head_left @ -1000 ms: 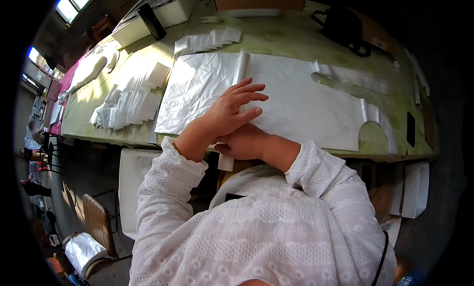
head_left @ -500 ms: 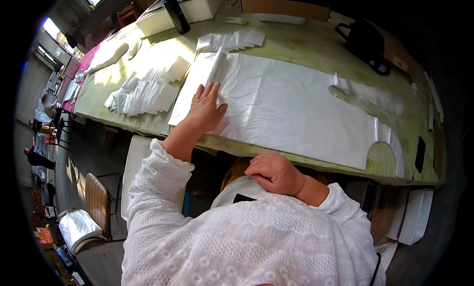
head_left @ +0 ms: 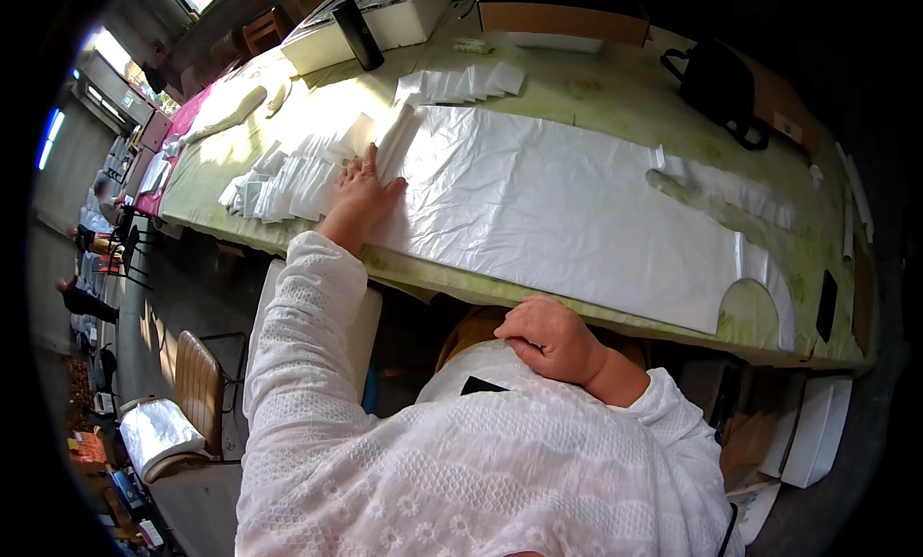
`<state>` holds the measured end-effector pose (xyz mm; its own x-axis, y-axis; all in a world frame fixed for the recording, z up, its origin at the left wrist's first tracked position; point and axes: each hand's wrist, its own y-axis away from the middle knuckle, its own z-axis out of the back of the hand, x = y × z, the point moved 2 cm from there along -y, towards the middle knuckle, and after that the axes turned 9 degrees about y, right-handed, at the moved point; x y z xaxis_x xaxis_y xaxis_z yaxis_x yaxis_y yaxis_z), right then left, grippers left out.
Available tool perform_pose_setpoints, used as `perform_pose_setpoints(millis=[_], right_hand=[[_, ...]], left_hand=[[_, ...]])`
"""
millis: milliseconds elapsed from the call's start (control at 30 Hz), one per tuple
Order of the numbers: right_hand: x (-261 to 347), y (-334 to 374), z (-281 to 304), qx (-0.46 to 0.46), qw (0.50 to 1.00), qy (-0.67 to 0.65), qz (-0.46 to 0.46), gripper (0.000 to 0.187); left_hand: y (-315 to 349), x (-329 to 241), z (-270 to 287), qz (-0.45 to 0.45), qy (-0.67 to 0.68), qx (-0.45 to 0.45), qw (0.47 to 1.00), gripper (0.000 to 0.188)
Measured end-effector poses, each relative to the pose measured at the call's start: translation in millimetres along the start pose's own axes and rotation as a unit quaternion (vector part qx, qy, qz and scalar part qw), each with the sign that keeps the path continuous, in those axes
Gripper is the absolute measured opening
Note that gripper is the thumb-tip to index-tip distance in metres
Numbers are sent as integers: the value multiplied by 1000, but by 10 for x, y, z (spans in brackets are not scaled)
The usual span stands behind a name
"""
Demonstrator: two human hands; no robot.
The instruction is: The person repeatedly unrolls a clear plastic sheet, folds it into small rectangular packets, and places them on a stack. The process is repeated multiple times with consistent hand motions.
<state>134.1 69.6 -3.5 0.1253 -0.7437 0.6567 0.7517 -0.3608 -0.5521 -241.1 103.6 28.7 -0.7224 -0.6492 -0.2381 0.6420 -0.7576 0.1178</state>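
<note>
A large white plastic bag (head_left: 538,201) with cut-out handles at its right end lies flat across the table. My left hand (head_left: 361,194) rests palm down at the bag's left end, fingers stretched out, beside a narrow pleated strip of plastic (head_left: 389,134). Just left of it, a row of folded white bags (head_left: 288,180) lies overlapping, partly hidden by the hand. My right hand (head_left: 553,338) is held at my waist below the table's front edge, its fingers loosely curled in, with nothing visible in them.
A green patterned cloth (head_left: 577,81) covers the table. More folded bags (head_left: 466,82) lie behind the large one. A black bottle (head_left: 358,36), a white foam box (head_left: 413,19), a black bag (head_left: 716,86) and a dark phone-like slab (head_left: 826,305) stand or lie around. A chair (head_left: 199,384) stands at left.
My left hand has slid left across the plastic to the folded bags. The large bag's left end now shows less area, with a narrow strip there. My right hand has stayed at my waist.
</note>
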Motion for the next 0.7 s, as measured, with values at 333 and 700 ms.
perform_pose_setpoints(millis=[333, 700], right_hand=[[19, 86, 54, -28, 997, -11, -70, 21], [-34, 94, 49, -47, 868, -275, -410, 100]], left_hand=[[-106, -180, 95, -81, 260, 100, 957, 92], [1075, -1749, -828, -38, 786, 287, 546, 96]])
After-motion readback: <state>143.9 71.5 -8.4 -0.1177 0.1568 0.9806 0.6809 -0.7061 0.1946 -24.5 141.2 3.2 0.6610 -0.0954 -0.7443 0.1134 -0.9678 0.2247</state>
